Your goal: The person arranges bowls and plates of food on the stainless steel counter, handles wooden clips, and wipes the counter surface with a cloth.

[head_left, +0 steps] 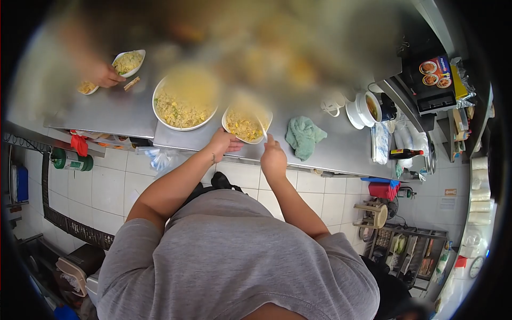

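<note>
A small white bowl of fried rice (pixel 244 141) sits near the counter's front edge. My left hand (pixel 223 143) holds its near left side, with the fingers along the outer wall. In my right hand (pixel 273 158) is the handle of a white spoon (pixel 262 127), which reaches into the fried rice (pixel 244 127). Blur hides part of the bowl's far side. Just left stands a large white bowl (pixel 156 110) heaped with fried rice, its far part blurred too. A crumpled green cloth (pixel 305 137) lies to the right of my right hand.
Across the counter (pixel 133 113), another person's hand (pixel 102 73) touches a white dish of rice (pixel 140 64). To the right are a white mug (pixel 332 108), a white pot (pixel 356 114), plastic bags (pixel 380 143) and a dark bottle (pixel 405 154). Blur covers the far middle.
</note>
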Tool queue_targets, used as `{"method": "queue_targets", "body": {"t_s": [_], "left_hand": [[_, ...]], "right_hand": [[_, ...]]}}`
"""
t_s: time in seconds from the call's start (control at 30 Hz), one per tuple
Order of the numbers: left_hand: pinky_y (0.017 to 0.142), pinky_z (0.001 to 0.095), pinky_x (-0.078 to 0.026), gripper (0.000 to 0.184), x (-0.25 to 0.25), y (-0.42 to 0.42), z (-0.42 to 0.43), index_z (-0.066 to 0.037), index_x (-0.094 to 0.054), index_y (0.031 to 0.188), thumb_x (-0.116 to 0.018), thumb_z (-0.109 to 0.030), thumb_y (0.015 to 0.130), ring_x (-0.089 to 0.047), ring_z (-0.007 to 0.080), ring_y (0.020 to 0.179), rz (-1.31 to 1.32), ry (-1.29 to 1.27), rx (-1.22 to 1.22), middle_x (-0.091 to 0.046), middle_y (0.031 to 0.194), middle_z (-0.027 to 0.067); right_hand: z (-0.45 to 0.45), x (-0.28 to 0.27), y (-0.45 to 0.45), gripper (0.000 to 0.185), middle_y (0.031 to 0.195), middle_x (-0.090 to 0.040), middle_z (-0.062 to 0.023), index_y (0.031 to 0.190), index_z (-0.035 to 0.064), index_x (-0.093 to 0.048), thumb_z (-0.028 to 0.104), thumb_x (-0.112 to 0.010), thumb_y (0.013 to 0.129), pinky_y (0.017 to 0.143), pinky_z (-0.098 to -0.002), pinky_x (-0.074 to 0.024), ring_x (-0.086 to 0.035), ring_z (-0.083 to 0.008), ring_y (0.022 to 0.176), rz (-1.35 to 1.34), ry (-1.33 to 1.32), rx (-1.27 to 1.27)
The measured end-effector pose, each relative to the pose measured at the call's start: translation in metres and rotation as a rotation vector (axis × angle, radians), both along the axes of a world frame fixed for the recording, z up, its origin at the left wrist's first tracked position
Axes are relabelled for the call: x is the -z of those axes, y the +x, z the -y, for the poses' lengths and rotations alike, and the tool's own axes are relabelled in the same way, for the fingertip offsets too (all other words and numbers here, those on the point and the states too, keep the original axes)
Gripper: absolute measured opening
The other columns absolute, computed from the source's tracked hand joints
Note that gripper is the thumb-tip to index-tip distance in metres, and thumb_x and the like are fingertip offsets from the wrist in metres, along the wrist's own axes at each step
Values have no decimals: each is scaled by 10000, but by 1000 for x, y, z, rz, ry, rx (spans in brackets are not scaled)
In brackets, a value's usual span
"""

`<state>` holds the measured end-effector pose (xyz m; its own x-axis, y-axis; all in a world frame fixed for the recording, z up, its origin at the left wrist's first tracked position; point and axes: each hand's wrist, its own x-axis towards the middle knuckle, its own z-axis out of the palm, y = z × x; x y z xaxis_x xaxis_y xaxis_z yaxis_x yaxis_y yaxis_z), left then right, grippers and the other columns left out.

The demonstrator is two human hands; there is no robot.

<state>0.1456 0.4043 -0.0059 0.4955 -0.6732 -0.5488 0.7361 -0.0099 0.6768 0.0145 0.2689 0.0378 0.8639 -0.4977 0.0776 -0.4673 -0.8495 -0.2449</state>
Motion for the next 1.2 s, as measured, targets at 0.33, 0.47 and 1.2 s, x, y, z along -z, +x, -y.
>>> {"method": "queue_targets", "body": {"t_s": [0.33, 0.47, 1.2], "left_hand": [[795, 339, -502, 584, -5, -7, -64, -45, -317, 1398, -542, -183, 876, -616, 231, 940, 70, 87, 98, -570, 1172, 137], [802, 308, -483, 430, -19, -18, -95, -68, -444, 1317, -511, -162, 903, -605, 180, 958, 135, 141, 51, -602, 1142, 97], [800, 307, -478, 357, -33, -25, -116, -63, -488, 1260, -469, -198, 930, -605, 175, 940, 228, 170, -29, -619, 1114, 92]], "right_hand": [[0, -13, 6, 310, 864, -620, -170, 1173, 35, -530, 71, -505, 866, 644, -432, -494, -622, -343, 758, 49, 34, -125], [7, -38, 2, 307, 884, -623, -171, 1173, 40, -546, 103, -505, 876, 641, -425, -497, -623, -342, 749, 78, 19, -21], [170, -87, -12, 100, 647, -524, -7, 918, 62, -569, 151, -525, 917, 393, -216, -315, -437, -81, 486, 849, 1301, 437]]}}
